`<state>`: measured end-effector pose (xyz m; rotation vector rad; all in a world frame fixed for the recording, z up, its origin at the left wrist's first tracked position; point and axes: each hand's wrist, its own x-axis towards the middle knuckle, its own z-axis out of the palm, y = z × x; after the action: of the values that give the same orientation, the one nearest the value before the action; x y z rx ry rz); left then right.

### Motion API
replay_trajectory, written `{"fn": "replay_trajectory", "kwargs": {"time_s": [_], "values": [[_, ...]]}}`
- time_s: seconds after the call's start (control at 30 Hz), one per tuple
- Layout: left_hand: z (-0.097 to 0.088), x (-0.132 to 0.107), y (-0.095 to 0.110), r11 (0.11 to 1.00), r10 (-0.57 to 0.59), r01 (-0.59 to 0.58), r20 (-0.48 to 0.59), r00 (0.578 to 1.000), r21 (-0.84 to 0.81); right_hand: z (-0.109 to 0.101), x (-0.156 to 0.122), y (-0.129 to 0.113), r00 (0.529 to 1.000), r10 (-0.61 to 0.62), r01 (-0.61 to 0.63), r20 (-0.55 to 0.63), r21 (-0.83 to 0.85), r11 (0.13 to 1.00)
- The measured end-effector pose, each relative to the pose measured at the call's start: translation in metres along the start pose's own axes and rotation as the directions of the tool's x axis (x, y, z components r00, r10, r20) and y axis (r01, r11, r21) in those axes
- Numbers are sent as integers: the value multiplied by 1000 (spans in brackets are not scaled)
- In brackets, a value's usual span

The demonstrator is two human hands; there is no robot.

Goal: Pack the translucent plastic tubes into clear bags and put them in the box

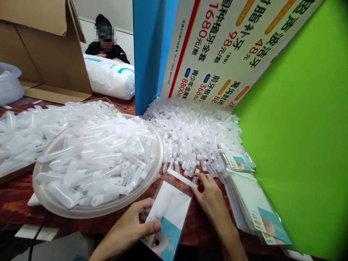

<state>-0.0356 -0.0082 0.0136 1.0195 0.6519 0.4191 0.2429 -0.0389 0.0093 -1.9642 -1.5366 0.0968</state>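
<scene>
My left hand (133, 222) grips a clear plastic packet (174, 199) by its left side, thumb across the front. A white card with a blue printed picture shows in the packet. Just beyond the packet's top edge, my right hand (212, 197) pinches the right end of a narrow white strip (179, 177). Whether this strip is joined to the packet I cannot tell. Close to the right fingertips, a small translucent piece (196, 175) lies at the edge of a heap of translucent tube-like sleeves (195, 134).
A round plastic tub (160, 156) full of larger translucent sleeves stands left, beside a cardboard tray (16, 173) of more. Stacked packets (241, 199) lie right, against a green panel (304, 127). A printed board (212, 47) rises behind. A person (107, 50) sits beyond a white bag (111, 78).
</scene>
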Motion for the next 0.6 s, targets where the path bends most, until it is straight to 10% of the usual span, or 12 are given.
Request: {"fn": "replay_trajectory", "kwargs": {"time_s": [0.1,0.27,0.43,0.6], "values": [[1,0,0,998,33,-29,-65,997,60,5,-5,11,998,29,-30,-47,-4,1000],[-5,-2,0,989,68,-55,-95,993,136,-11,-9,8,972,235,-212,3,445,870],[-9,-4,2,986,56,-39,-107,993,159,-29,-3,-16,986,-10,-99,169,622,777],[-7,-15,8,981,17,-12,-23,1000,193,-22,4,-49,855,-145,-250,499,640,727]]}}
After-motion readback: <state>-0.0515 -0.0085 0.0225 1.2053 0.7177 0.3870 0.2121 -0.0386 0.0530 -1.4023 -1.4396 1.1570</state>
